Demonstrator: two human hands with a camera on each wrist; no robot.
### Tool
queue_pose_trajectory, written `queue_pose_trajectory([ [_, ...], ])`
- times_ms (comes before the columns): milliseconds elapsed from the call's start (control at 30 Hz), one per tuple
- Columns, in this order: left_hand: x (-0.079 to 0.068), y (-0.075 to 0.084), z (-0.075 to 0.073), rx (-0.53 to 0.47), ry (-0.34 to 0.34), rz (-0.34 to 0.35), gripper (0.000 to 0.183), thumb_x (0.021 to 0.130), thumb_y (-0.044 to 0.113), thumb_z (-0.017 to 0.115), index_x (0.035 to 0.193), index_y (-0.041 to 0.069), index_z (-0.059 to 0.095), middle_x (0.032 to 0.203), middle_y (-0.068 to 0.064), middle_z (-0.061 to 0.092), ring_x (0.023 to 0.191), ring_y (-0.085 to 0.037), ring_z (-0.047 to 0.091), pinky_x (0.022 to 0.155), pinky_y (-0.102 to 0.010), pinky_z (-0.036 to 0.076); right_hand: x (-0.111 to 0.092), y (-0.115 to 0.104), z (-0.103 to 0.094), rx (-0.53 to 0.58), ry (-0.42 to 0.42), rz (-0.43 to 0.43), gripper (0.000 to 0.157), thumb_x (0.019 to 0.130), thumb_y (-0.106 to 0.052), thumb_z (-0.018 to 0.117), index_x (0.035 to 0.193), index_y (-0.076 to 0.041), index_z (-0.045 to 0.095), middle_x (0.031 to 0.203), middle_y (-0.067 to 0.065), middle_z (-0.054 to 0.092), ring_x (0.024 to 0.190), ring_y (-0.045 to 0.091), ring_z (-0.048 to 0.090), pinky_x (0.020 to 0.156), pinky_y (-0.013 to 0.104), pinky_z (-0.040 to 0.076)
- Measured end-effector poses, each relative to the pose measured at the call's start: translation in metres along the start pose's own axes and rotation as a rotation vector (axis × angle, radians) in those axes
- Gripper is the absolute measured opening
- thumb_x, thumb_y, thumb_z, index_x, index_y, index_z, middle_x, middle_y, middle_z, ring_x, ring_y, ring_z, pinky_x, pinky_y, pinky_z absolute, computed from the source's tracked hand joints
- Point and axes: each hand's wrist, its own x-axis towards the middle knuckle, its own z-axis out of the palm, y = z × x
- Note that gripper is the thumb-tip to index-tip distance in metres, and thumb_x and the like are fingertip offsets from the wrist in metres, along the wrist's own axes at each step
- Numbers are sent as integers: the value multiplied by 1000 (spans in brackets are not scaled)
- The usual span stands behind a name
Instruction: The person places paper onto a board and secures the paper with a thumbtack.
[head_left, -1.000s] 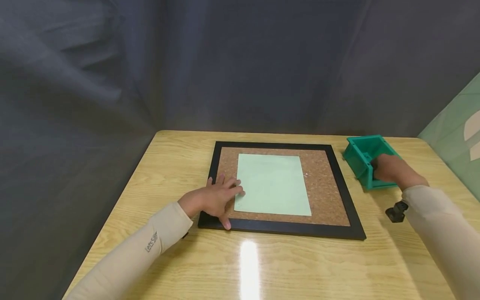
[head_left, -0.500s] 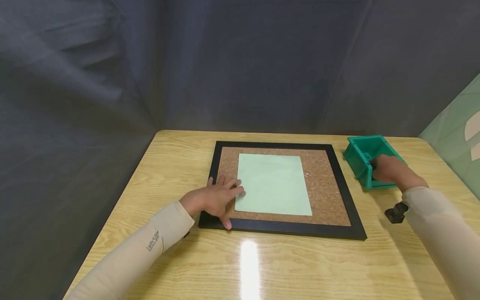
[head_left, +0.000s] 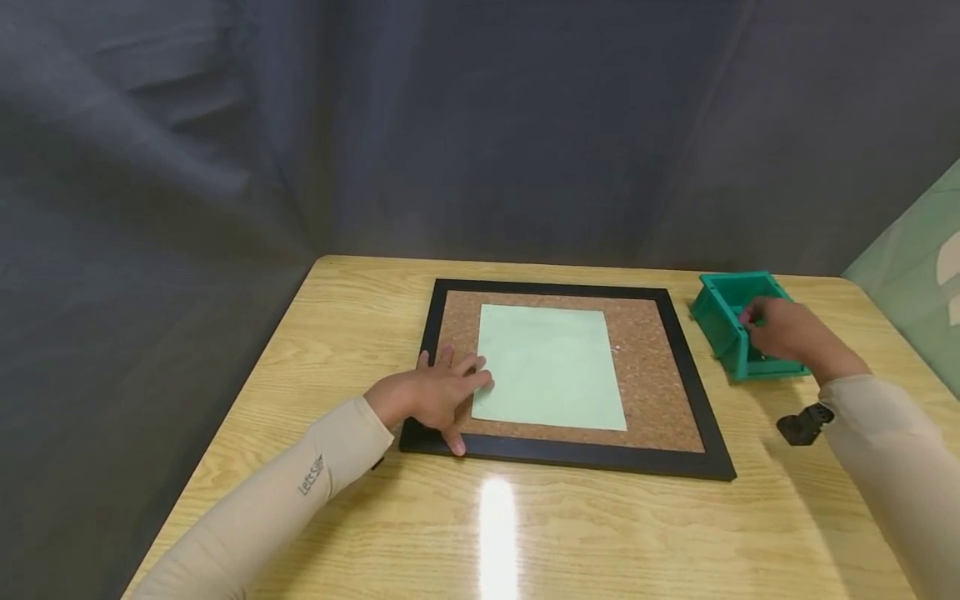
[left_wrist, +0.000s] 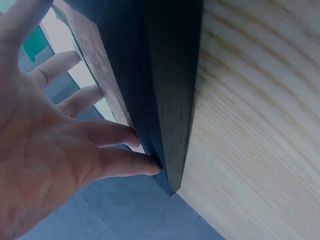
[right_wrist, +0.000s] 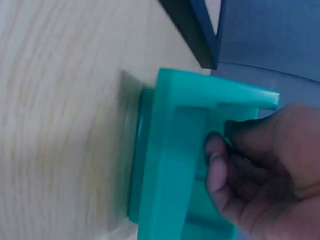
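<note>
A pale green sheet of paper (head_left: 551,367) lies on a cork board (head_left: 656,375) with a black frame (head_left: 570,454). My left hand (head_left: 435,392) rests with spread fingers at the board's left side. Its fingertips touch the paper's left edge, and the thumb lies on the front of the frame. In the left wrist view, two fingertips (left_wrist: 150,165) meet the black frame. My right hand (head_left: 787,329) is at the green bin (head_left: 723,329), fingers curled at its opening. A small pink object (head_left: 744,317) shows at its fingertips, too small to identify; the right wrist view hides it.
The wooden table (head_left: 345,333) carries the board in its middle and the bin at the right. A dark curtain (head_left: 510,133) hangs behind and to the left. A green patterned surface (head_left: 918,275) stands beyond the right edge.
My right hand has lifted slightly inside the bin, and the small pink object now shows at its fingertips. The left hand stays in place on the board.
</note>
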Motion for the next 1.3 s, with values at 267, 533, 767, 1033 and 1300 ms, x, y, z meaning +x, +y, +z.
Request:
queue_pose_trajectory([
  [267, 0, 0, -1, 21, 6, 20, 95, 70, 52, 83, 147, 30, 32, 167, -1, 6, 151, -52, -1, 115, -72, 14, -3, -4, 1, 80, 111, 11, 31, 103, -19, 45, 115, 8, 55, 120, 36, 56, 91, 41, 57, 71, 47, 47],
  [533, 1, 2, 1, 28, -4, 13, 96, 69, 53, 83, 147, 30, 32, 167, 0, 5, 151, -51, -2, 115, -72, 13, -19, -30, 2, 107, 273, -16, 37, 105, -31, 47, 113, 4, 57, 95, 27, 65, 72, 30, 58, 58, 37, 41],
  [767, 1, 2, 1, 36, 2, 15, 98, 68, 53, 83, 148, 31, 31, 166, 0, 6, 151, -51, 0, 115, -72, 14, -21, -66, 11, 73, 223, -145, 21, 103, -23, 54, 105, -3, 61, 103, 25, 67, 76, 30, 64, 60, 37, 46],
  [1033, 3, 4, -1, 44, 25, 20, 99, 67, 53, 84, 148, 32, 31, 166, 0, 6, 151, -50, -2, 115, -72, 14, -16, -87, 39, -8, 30, -306, 6, 94, -9, 66, 89, -11, 64, 82, 0, 63, 69, 13, 51, 61, 29, 42],
  [1300, 0, 4, 1, 31, 18, 21, 101, 67, 52, 85, 149, 31, 31, 166, -2, 7, 151, -51, 0, 114, -73, 14, -16, -83, 53, 52, 14, -322, 4, 92, -8, 70, 93, -10, 67, 85, -1, 65, 75, 12, 56, 65, 30, 48],
])
